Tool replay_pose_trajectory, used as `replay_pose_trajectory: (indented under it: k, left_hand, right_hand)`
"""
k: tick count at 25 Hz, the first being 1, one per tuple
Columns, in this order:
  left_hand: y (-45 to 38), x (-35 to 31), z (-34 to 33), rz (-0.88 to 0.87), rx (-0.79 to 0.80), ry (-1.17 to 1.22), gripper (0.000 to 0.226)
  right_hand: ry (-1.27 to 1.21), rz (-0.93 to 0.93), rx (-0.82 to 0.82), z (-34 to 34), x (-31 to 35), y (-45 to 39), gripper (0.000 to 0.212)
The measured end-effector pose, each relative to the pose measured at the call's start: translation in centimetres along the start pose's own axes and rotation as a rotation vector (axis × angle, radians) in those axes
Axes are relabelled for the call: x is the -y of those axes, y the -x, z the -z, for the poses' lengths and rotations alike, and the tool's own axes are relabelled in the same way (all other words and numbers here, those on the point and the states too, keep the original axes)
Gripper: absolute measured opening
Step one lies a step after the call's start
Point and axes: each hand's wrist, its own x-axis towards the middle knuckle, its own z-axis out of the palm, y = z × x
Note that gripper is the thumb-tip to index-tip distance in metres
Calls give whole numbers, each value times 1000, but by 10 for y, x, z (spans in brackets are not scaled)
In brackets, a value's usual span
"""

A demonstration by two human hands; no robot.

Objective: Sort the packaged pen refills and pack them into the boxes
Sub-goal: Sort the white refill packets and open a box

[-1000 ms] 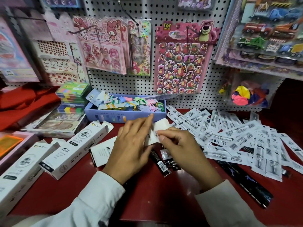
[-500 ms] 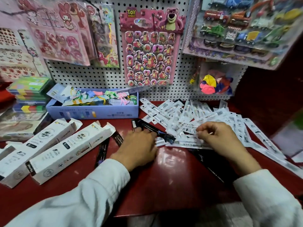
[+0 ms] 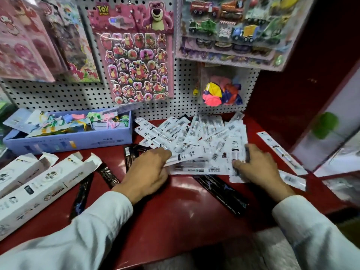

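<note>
Light fell from above and left soft glare on the glossy red surface (image 3: 175, 207) near its front edge. Motion blur smeared the whole picture, worst toward the right edge, and the wide lens bent the pegboard (image 3: 58, 96) at the sides.

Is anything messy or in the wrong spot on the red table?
Yes. The white packaged pen refills lie fanned in a loose, overlapping heap, not boxed. One white refill packet lies apart to the right. Black refill packets lie scattered, and the long white cardboard boxes lie open-ended.

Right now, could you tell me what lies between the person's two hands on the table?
In the head view, white refill packets lie fanned between the left hand and right hand.
</note>
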Motion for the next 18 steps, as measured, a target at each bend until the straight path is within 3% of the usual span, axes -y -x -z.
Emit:
replay_pose_trajectory:
  k: [3, 7, 12, 18]
  left_hand:
    - [-14, -21, -8, -37, 35, 44, 26]
    - [-27, -25, -15, 16, 157, -32, 30]
    - [-25, -13, 4, 124, 42, -20, 13]
    - [-19, -12, 29, 514, 12, 1010, 19]
  right_hand:
    - [-249, 72, -33, -8, 12, 2, 67]
    - [-587, 51, -93, -7, 13, -6, 52]
    - [-1284, -144, 179, 2, 21, -7, 33]
    - [-1551, -338, 349, 17, 27, 0, 46]
